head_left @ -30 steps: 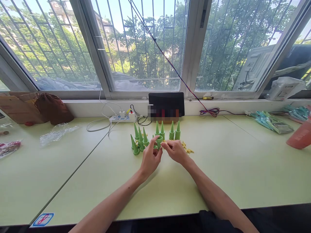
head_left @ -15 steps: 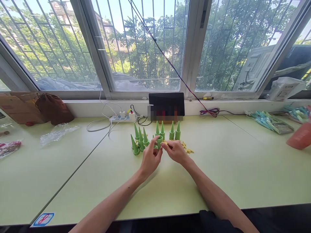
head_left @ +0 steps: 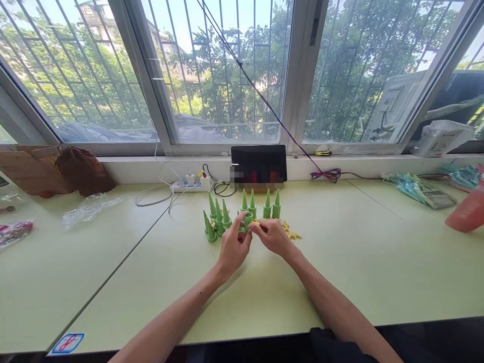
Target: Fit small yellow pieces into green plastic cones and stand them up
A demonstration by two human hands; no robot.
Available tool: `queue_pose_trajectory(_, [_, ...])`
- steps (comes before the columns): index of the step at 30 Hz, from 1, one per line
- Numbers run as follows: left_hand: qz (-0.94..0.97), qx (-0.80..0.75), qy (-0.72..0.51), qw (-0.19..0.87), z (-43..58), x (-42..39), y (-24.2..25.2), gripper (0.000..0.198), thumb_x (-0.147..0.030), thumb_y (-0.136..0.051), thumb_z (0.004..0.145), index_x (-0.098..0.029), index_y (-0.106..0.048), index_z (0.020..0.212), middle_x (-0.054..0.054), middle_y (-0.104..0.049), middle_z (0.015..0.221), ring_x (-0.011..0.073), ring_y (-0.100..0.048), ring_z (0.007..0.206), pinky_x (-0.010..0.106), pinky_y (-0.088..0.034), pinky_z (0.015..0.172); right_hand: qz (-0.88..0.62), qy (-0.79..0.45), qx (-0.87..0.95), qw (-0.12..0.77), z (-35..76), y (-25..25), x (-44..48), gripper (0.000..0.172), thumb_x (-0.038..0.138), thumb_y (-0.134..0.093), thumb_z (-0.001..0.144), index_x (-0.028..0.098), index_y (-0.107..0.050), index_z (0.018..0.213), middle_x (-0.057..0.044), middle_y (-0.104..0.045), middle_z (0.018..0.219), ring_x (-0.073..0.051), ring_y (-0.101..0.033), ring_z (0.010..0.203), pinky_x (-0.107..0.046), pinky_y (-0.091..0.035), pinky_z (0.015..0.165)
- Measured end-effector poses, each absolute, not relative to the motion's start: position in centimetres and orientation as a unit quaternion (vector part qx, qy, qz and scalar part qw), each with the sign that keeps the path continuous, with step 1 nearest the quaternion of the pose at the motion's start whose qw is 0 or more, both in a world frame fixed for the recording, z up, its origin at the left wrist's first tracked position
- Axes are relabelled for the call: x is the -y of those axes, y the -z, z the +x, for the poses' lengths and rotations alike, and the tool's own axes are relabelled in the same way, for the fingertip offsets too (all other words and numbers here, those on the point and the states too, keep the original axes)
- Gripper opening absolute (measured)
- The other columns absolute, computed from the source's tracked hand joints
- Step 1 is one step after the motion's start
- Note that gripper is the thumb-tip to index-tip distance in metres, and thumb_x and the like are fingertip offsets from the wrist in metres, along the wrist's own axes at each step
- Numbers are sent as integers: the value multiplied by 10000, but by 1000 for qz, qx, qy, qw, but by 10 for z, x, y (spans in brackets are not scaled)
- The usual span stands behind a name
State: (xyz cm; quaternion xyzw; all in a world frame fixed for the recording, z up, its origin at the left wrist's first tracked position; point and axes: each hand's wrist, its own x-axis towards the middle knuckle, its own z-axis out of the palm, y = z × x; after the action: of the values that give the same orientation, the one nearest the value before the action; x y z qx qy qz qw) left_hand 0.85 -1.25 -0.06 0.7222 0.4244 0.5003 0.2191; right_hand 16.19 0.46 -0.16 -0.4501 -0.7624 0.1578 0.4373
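Between the thumb and fingers of my left hand [head_left: 235, 244] is a green plastic cup-shaped piece [head_left: 247, 222], its open rim facing up. My right hand [head_left: 273, 236] pinches a small yellow piece [head_left: 256, 222] right beside that rim. Several green cone-shaped pieces [head_left: 219, 219] stand point-up to the left of my left hand. More green cones [head_left: 277, 204] stand behind my hands. Small yellow pieces [head_left: 291, 232] lie loose in a heap to the right of my right hand, and a few show among the cones.
A dark tablet [head_left: 259, 164] leans at the back by the window sill. On the left are a power strip [head_left: 192, 186] with cables, a clear plastic bag [head_left: 88, 209] and a brown bag [head_left: 85, 170]. A red container [head_left: 467, 214] and blue-green packets [head_left: 419, 189] lie at right.
Almost nothing differs; both hands stay at the green cup-shaped piece, with the yellow piece still held at its rim. The view has shifted very slightly.
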Motion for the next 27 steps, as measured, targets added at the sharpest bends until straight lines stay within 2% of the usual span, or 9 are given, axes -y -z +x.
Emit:
queue_pose_trajectory(2, [723, -427, -499, 213, 9, 13, 0, 438, -203, -517, 868, -250, -453, 1298, -13, -488, 873, -1, -365, 412, 163, -360, 419, -440, -167, 765, 440, 162, 0, -4, 463, 525, -443, 936, 189, -455, 617, 47, -377, 539, -94, -290, 513, -234, -239, 507])
queue_pose_trajectory(4, [724, -428, -498, 209, 9, 13, 0, 444, -198, -517, 866, -248, -453, 1303, -14, -492, 868, -1, -359, 411, 163, -357, 420, -436, -170, 768, 438, 162, 0, -4, 453, 519, -448, 937, 190, -450, 625, 49, -383, 547, -95, -292, 519, -232, -246, 513])
queue_pose_trajectory(9, [725, -430, -495, 210, 9, 15, -1, 432, -213, -517, 875, -239, -455, 1302, -13, -500, 866, 1, -378, 409, 166, -373, 429, -442, -158, 765, 441, 163, 3, -7, 510, 521, -431, 945, 191, -343, 567, 49, -331, 518, -96, -278, 509, -239, -243, 508])
queue_pose_trajectory(15, [726, -430, -490, 218, 9, 16, -2, 429, -233, -523, 880, -232, -454, 1304, -14, -497, 863, 1, -380, 403, 170, -378, 426, -447, -149, 773, 425, 163, 5, -8, 561, 522, -361, 973, 182, -399, 528, 20, -426, 491, -96, -377, 486, -247, -253, 508])
queue_pose_trajectory(19, [725, -431, -490, 221, 9, 15, -1, 432, -236, -524, 881, -231, -457, 1308, -11, -498, 868, 1, -377, 403, 172, -376, 426, -446, -156, 774, 421, 164, 4, -8, 571, 523, -353, 976, 182, -417, 522, 21, -430, 475, -100, -403, 477, -249, -256, 514])
queue_pose_trajectory(27, [722, -432, -496, 213, 9, 12, 1, 447, -211, -519, 872, -247, -459, 1313, -12, -513, 871, 0, -362, 404, 168, -366, 422, -446, -150, 769, 432, 163, -1, -2, 386, 449, -473, 943, 198, -467, 649, 48, -406, 548, -100, -325, 511, -227, -250, 512])
